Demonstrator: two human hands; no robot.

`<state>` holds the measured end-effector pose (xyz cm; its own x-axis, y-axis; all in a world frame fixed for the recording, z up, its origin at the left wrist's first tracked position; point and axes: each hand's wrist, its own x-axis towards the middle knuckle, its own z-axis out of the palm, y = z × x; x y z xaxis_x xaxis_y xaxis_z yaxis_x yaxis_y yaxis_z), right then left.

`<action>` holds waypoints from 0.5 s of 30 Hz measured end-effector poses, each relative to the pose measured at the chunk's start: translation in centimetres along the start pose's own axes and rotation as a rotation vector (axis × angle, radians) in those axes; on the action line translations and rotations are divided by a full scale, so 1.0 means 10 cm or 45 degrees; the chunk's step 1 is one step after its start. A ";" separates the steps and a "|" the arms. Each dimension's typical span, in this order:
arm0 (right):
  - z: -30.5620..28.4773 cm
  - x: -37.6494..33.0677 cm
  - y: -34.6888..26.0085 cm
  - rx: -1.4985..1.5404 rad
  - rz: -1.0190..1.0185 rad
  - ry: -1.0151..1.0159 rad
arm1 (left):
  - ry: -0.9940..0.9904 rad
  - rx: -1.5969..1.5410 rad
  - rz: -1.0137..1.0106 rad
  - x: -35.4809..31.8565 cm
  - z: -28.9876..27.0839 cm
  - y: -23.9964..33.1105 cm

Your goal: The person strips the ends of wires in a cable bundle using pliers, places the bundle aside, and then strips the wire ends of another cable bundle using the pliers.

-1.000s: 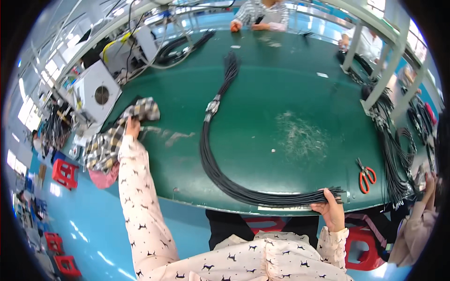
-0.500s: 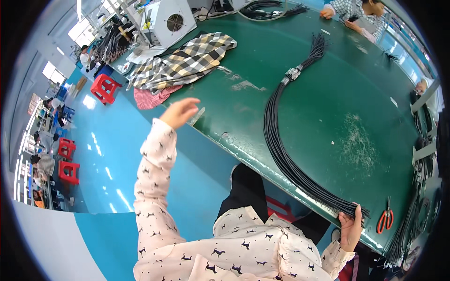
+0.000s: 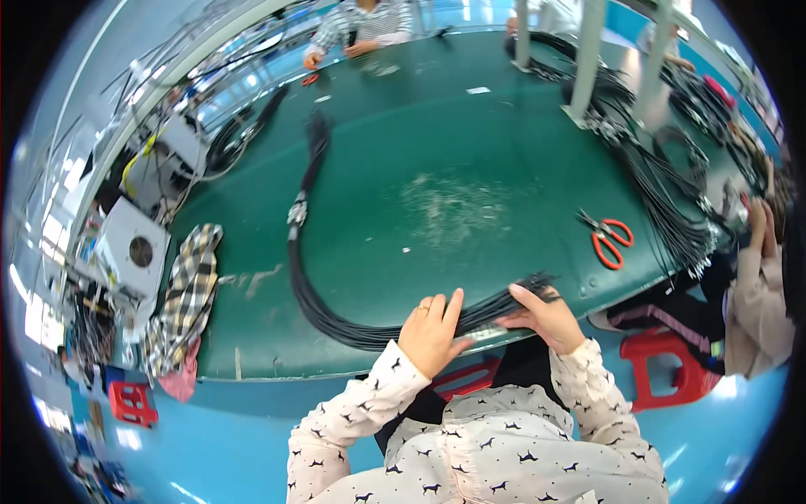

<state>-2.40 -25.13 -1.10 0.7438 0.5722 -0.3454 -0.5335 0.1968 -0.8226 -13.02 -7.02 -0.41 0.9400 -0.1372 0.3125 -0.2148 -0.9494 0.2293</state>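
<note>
A long bundle of thin black cables lies in a U-shaped curve on the green table, bound with light connectors partway along its far arm. My right hand grips the bundle's near right end, thumb across the top, with the loose tips fanning out past it. My left hand rests at the cables a little to the left, fingers stretched over them and thumb apart. Red-handled pliers lie on the table beyond my right hand, jaws pointing away.
Metal posts and piled black cables stand along the right side. A checked cloth and a white machine with a fan are at the left. One co-worker sits across the table, another person at the right.
My view has swung to the right. My left hand has come from the table's left edge to the cable bundle. The right hand stays at the bundle's end.
</note>
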 end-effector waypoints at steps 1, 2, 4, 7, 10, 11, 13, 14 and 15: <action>-0.02 0.02 0.00 -0.007 0.028 -0.051 | -0.083 0.032 0.011 0.06 0.08 -0.02; -0.02 0.04 0.00 0.013 0.024 -0.038 | -0.165 0.067 0.011 0.11 0.16 -0.05; -0.03 0.12 0.03 0.011 0.007 -0.107 | -0.254 0.079 0.032 0.17 0.30 -0.14; 0.05 0.29 0.08 0.012 0.081 -0.190 | -0.210 0.079 0.055 0.19 0.22 -0.37; 0.15 0.47 0.07 0.059 0.090 -0.393 | -0.207 0.194 -0.018 0.22 0.08 -0.66; 0.15 0.46 0.05 0.055 0.123 -0.416 | -0.175 0.211 -0.024 0.16 0.04 -0.81; 0.07 0.32 -0.11 -0.238 -0.065 -0.358 | -0.151 0.219 -0.039 0.04 -0.05 -1.00; -0.06 0.29 -0.19 -0.358 -0.103 -0.354 | -0.115 0.210 0.008 0.00 -0.08 -1.07; -0.26 0.27 -0.26 -0.478 -0.143 -0.351 | -0.078 0.201 0.055 -0.03 -0.08 -1.11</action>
<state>2.09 -26.12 -1.03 0.6269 0.7636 -0.1543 -0.2361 -0.0026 -0.9717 -11.17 3.77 -2.35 0.9462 -0.1914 0.2610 -0.2157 -0.9741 0.0678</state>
